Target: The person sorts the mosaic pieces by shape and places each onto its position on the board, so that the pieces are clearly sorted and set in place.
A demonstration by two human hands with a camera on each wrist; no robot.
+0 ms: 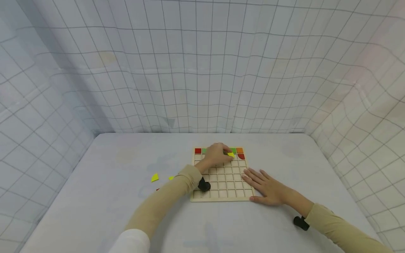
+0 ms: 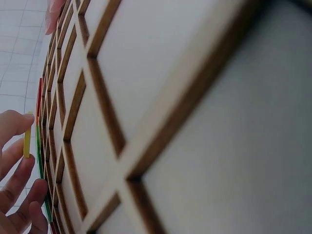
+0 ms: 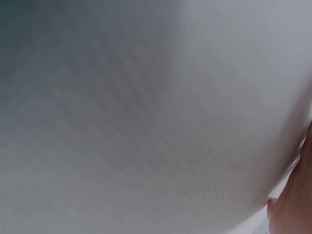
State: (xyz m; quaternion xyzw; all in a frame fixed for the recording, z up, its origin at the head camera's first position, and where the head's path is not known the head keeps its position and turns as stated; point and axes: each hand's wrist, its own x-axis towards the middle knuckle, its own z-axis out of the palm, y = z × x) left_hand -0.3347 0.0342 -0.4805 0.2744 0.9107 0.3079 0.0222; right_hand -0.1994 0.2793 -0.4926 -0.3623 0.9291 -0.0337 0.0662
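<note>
My left hand reaches over the far part of a wooden grid board. Between its thumb and fingers it pinches a thin yellow quarter-circle tile, seen edge-on as a yellow strip in the left wrist view. Just right of that tile, a dark red rounded tile sits in the second row. Along the far row lie a red square tile, green tiles and an orange tile, partly hidden by the hand. My right hand lies flat with spread fingers, fingertips on the board's right edge.
Left of the board, a yellow quarter-circle tile lies on the white table. Another yellow tile and a red bit are partly covered by the left sleeve. Grid-patterned white curtains surround the table's back and sides.
</note>
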